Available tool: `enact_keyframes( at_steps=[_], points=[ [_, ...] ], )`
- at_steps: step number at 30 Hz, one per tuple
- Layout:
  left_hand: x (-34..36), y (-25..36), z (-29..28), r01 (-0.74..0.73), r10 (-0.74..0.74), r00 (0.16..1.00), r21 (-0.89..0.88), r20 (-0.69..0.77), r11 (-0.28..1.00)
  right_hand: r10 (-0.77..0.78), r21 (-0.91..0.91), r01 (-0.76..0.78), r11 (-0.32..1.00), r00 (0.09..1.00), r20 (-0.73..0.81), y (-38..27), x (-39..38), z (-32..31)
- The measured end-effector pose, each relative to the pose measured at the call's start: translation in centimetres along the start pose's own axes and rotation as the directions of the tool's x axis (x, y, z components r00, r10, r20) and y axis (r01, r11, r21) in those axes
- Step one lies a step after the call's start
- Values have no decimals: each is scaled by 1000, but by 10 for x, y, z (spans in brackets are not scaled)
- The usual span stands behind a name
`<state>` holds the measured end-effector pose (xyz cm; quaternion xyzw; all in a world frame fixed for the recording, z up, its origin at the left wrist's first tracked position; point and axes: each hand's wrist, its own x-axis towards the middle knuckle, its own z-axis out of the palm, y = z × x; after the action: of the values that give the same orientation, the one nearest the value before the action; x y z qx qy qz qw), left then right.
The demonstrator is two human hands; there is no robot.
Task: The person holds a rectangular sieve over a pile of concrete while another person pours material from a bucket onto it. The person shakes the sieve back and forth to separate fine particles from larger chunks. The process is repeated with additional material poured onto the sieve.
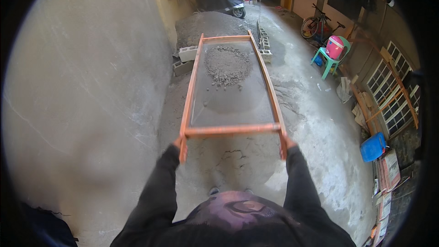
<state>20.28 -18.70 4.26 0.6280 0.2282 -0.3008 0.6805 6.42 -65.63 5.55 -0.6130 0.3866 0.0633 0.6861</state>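
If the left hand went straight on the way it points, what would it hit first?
Probably the left end of the near crossbar on the wooden frame; the left hand grips the frame just short of it. Exact depth is unclear.

An orange-brown rectangular wooden frame (233,130) partly hides the bare left hand (177,143) and bare right hand (289,142), both blurred.

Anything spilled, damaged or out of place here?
Nothing major. Loose sand streaks the floor right of the wooden-framed screen, away from the main heap, looking spilled. Small white scraps near the green chair look like stray litter.
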Motion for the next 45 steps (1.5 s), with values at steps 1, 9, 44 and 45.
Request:
enact_keyframes(
  at_steps=[1,9,44,45],
  points=[
    [-6,-40,-6,30,-29,999,-42,23,999,22,0,-22,1000,999,-27,32,-6,-3],
    [-58,-239,-33,216,-192,968,-138,164,967,120,84,-122,989,992,31,166,-79,-60],
    [-3,72,-1,125,-124,992,-29,17,992,100,25,-100,995,995,29,-70,21,12],
    [-10,53,-2,34,-32,998,-36,58,999,50,27,-52,998,997,53,-53,14,8]
  ],
)
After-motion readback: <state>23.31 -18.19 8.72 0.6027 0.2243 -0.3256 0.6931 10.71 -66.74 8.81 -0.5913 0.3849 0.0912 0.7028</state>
